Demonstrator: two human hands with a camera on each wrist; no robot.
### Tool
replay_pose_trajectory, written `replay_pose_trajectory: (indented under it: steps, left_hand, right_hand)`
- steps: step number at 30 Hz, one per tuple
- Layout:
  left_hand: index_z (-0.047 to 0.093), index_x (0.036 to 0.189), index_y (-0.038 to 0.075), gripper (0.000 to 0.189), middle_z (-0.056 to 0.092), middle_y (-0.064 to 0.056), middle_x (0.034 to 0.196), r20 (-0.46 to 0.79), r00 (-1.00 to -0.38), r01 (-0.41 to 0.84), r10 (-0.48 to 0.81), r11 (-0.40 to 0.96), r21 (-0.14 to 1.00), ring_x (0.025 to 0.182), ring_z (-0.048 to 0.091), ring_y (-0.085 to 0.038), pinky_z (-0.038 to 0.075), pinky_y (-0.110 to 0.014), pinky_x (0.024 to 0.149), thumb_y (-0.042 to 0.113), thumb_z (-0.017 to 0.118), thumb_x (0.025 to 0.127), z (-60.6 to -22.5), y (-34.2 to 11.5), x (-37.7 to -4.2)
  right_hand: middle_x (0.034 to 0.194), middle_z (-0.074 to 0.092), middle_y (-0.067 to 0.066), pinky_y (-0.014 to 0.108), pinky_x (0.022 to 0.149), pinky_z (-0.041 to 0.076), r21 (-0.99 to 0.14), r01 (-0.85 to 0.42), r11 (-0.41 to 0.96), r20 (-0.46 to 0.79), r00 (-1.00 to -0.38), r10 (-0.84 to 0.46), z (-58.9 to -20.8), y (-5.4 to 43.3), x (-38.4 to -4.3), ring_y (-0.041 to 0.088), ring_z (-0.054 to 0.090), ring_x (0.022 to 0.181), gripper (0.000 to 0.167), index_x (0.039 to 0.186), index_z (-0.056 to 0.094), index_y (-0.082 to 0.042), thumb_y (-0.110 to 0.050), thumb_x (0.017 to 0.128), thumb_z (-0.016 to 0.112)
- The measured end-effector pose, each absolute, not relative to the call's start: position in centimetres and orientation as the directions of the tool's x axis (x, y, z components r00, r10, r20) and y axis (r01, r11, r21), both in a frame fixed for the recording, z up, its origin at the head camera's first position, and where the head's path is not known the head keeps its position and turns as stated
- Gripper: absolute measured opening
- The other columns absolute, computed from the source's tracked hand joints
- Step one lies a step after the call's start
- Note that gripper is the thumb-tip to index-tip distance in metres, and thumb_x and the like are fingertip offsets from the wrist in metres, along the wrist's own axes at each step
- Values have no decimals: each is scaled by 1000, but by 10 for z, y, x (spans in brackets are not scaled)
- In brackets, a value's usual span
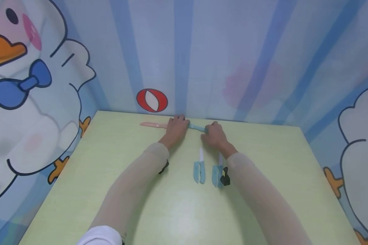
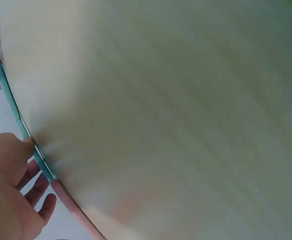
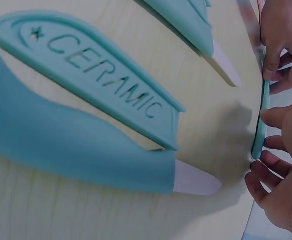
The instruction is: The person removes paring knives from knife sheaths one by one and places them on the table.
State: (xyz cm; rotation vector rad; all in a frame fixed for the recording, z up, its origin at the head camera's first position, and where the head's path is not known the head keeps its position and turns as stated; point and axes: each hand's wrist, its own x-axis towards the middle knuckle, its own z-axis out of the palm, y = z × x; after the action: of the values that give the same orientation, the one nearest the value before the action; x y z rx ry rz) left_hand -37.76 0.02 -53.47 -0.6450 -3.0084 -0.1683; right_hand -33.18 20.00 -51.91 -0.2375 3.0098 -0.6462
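Observation:
In the head view, my left hand (image 1: 177,130) and right hand (image 1: 215,136) are at the table's back edge, both on a teal-handled knife (image 1: 197,127). My left thumb and fingers (image 2: 32,192) pinch its left part, where it looks teal too. My right thumb and fingers (image 3: 271,119) grip the handle's right end. A pink knife (image 1: 151,125) lies in line to the left, its near end partly hidden by my left hand. Closer in lie two teal ceramic knives (image 1: 202,172) (image 3: 85,147) with pale blades bare, each beside a teal sheath (image 1: 196,172) (image 3: 100,75).
The pale wooden table (image 1: 125,163) ends at a wall cloth (image 1: 208,61) printed with stripes and cartoon ducks. My right forearm and its black wrist device (image 1: 225,177) partly cover the right-hand knife.

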Motion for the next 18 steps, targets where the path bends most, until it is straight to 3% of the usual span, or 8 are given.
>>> replay_pose_trajectory:
  steps: [8, 13, 18]
  left_hand:
    - [66, 138, 15, 32, 57, -12, 125, 69, -882, 472, 467, 873, 120, 113, 50, -29, 48, -49, 100, 10, 61, 108, -531, 3, -375]
    - [65, 136, 12, 30, 55, -14, 123, 97, -855, 519, 509, 843, 141, 111, 51, -29, 52, -43, 92, 8, 60, 107, -533, 2, -375]
    - [64, 135, 10, 30, 57, -14, 126, 145, -813, 579, 564, 809, 98, 113, 52, -30, 53, -43, 93, 4, 56, 107, -536, 1, -376]
  right_hand:
    - [118, 62, 24, 52, 100, 49, -414, -141, 899, 0, -988, -155, -517, 206, -330, 40, 58, 108, 37, 128, 65, 9, -12, 97, 63]
    - [119, 61, 25, 52, 101, 49, -417, -136, 899, -6, -988, -153, -517, 207, -327, 41, 58, 110, 36, 130, 63, 7, -10, 99, 62]
    - [111, 64, 24, 50, 94, 51, -400, -166, 901, 26, -985, -170, -515, 205, -321, 38, 59, 101, 31, 125, 69, 6, -2, 97, 61]
